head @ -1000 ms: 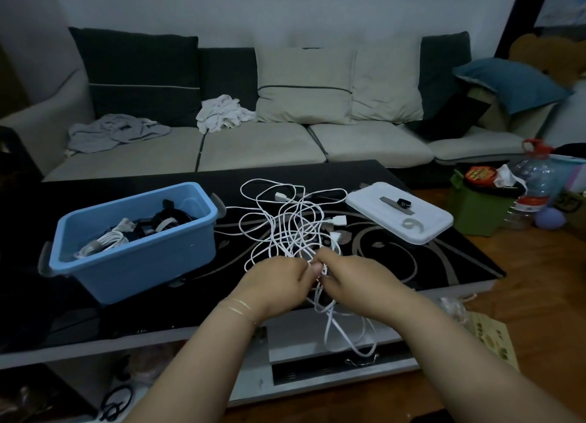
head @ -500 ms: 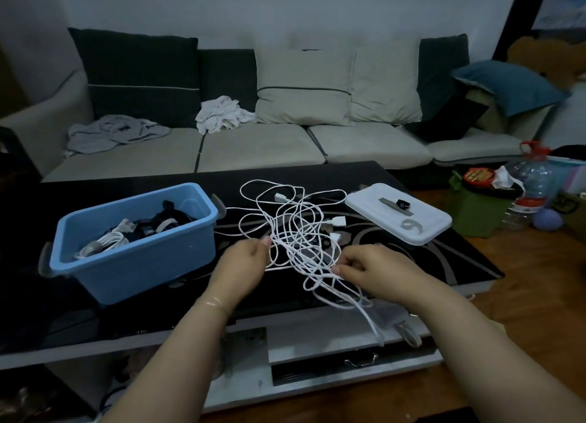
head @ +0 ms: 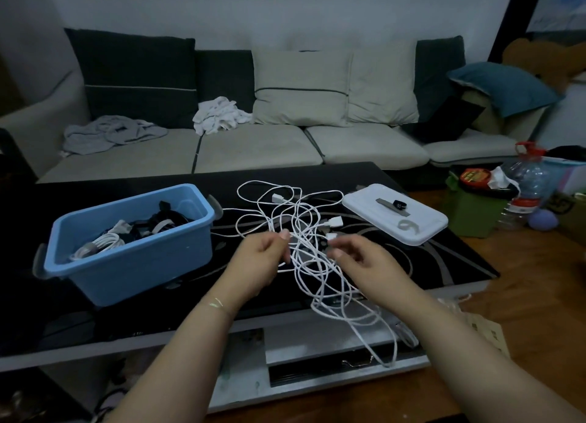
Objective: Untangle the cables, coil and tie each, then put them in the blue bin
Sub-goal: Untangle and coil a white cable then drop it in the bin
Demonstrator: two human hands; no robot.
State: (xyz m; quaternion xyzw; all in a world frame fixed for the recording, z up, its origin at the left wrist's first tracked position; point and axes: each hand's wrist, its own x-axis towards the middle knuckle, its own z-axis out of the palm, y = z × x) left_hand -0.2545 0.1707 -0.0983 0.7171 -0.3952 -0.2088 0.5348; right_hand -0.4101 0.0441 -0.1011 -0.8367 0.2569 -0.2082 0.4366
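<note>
A loose tangle of white cables (head: pixel 304 232) sprawls over the middle of the black glass bench (head: pixel 459 258), its loops running from the far side of the top to the near edge, where several strands spill over and hang in front of the lower shelf. Both hands work at the centre of the knot. The left hand (head: pixel 263 261) has its fingers curled and pinches a strand between thumb and fingertips at the left side of the tangle. The right hand (head: pixel 358 258) is just beside it, fingers bent, thumb and forefinger closed on a strand near a small white plug (head: pixel 331 236); motion blur hides the exact contact. Two more white USB plugs lie among the loops, one farther back (head: pixel 277 197) and one toward the right (head: pixel 336 222). The blue bin (head: pixel 133 264) stands on the bench to the left of the tangle, apart from it, and already holds a coiled white cable (head: pixel 101 243) and some dark cables (head: pixel 158 221). The white lid (head: pixel 374 210) lies flat on the right part of the bench, carrying a few cable ties, one of them curled (head: pixel 407 226). Behind the bench runs a sofa (head: pixel 253 150) with crumpled cloths on its seat.
</note>
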